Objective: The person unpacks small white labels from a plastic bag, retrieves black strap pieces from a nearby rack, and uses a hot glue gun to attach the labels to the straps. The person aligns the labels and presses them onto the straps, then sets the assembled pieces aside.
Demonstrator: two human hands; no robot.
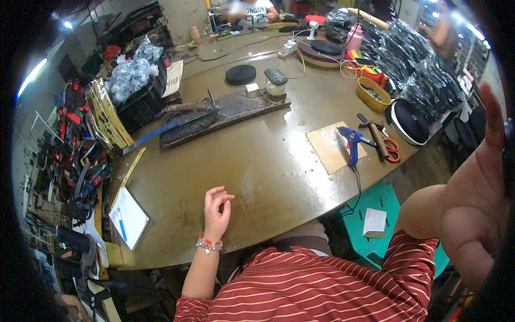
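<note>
My left hand hovers over or rests on the near edge of the brown table; which one I cannot tell. Its fingers are loosely bent and apart, holding nothing, with a beaded bracelet at the wrist. Raised close to the camera at the right rim is my right hand. One digit points up; the other fingers are mostly out of sight, and no held thing shows. Left of my left hand lie a white notebook and a blue pen. A blue glue gun lies on a cardboard piece, right of centre.
Beside the glue gun are a wooden-handled hammer and orange-handled scissors. A long board and a black strap roll lie farther back. Plastic-wrapped goods crowd the right. A person sits across the table. A teal chair stands below.
</note>
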